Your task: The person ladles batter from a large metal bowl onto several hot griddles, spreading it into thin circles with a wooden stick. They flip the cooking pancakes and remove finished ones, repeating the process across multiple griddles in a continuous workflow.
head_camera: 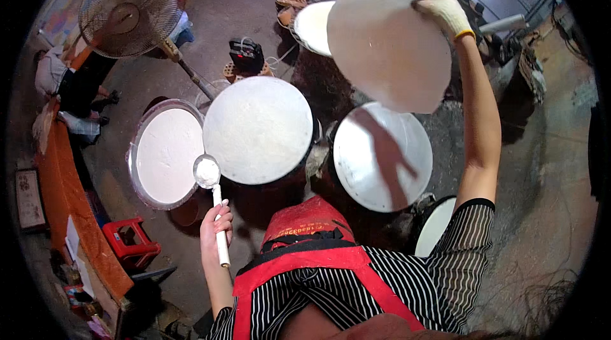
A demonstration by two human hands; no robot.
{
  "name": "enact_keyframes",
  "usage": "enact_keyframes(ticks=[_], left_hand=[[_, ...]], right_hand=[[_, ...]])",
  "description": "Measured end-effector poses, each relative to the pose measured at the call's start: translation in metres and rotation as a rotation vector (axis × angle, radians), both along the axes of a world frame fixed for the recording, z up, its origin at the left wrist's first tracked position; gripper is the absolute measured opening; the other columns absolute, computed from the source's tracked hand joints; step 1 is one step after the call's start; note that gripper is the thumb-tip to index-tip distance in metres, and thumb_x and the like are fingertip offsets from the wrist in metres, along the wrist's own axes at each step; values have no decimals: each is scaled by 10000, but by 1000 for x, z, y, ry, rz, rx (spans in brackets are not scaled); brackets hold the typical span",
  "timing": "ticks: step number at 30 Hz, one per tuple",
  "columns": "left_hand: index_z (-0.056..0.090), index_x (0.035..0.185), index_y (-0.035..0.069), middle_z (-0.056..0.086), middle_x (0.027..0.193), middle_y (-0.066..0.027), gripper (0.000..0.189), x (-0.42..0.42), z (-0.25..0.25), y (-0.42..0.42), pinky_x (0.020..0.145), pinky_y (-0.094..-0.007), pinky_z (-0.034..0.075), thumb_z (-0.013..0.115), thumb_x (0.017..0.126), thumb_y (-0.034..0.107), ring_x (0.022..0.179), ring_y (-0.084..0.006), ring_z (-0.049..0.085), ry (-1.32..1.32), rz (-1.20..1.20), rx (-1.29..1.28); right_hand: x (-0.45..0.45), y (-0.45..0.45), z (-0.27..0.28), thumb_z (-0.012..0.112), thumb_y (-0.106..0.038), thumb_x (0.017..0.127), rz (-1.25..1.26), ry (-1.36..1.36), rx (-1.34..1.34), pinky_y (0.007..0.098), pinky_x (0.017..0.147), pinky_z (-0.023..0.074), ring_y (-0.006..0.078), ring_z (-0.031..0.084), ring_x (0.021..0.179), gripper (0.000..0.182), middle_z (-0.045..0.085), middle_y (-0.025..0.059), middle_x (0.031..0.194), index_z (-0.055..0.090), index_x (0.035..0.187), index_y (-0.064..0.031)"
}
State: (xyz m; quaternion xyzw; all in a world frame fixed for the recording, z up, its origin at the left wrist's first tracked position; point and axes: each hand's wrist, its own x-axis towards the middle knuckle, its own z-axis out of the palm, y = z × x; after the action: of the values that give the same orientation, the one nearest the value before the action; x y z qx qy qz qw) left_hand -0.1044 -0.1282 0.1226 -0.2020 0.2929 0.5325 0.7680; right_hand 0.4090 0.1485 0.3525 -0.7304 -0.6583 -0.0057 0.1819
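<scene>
My left hand [217, 230] grips the pale handle of a ladle [207, 172], whose bowl holds some white batter. The bowl sits over the gap between a wide metal basin [132, 158] of white batter [169, 156] and a round griddle covered by a pale layer [258, 130]. In a knitted work glove, my right hand [441, 10] pinches the upper edge of a large, thin, round pancake sheet [389, 48]. The sheet hangs above a shiny round griddle [353, 163], which carries the shadow of an arm.
A pedestal fan [131, 15] stands at the far left, near a person [52, 75] beside an orange-edged table [76, 206]. Beyond the middle griddle, a black device [246, 55] rests on bricks. A red plastic stool [131, 243] is at left. Another round white surface [435, 230] lies by my right elbow.
</scene>
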Motion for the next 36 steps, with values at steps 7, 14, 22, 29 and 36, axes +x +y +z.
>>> enact_keyframes(ticks=[7, 14, 22, 29, 36], left_hand=[[398, 942, -11, 385, 660, -23, 80, -34, -8, 48, 319, -162, 289, 442, 900, 41, 457, -48, 323, 16, 84, 33], [393, 1000, -39, 436, 698, -57, 139, -37, 12, 59, 321, -167, 304, 434, 884, 25, 468, -63, 347, 72, 257, -15], [401, 1011, -64, 442, 705, -75, 162, -38, 12, 52, 320, -168, 324, 428, 893, 44, 478, -73, 365, 46, 389, -57], [427, 1067, -46, 432, 679, -29, 234, -95, 10, 59, 361, -170, 323, 415, 933, 145, 469, -64, 369, 140, 358, -39], [576, 1113, 71, 582, 793, -106, 264, -280, -163, 100, 609, -341, 480, 492, 864, 104, 743, -237, 601, 2590, -127, -66]], right_hand=[[62, 94, -132, 647, -291, 735, -332, 986, 352, 341, 444, 400, 195, 505, 452, 312, 556, 100, 596, 591, 723, 16], [36, 160, -339, 595, -179, 820, -643, 1446, 354, 350, 416, 410, 212, 541, 487, 197, 573, 102, 650, 556, 866, 8], [21, 171, -418, 667, -213, 764, -1042, 1272, 403, 397, 663, 470, 285, 614, 739, 367, 645, 189, 893, 604, 964, 88], [24, 109, -422, 518, -263, 877, -224, 2075, 417, 316, 448, 380, 173, 446, 481, 304, 493, 34, 611, 565, 1039, -10], [-250, -69, -323, 474, -448, 904, -164, 1358, -221, 206, 374, 252, 47, 348, 430, 426, 382, -65, 574, 583, 992, -46]])
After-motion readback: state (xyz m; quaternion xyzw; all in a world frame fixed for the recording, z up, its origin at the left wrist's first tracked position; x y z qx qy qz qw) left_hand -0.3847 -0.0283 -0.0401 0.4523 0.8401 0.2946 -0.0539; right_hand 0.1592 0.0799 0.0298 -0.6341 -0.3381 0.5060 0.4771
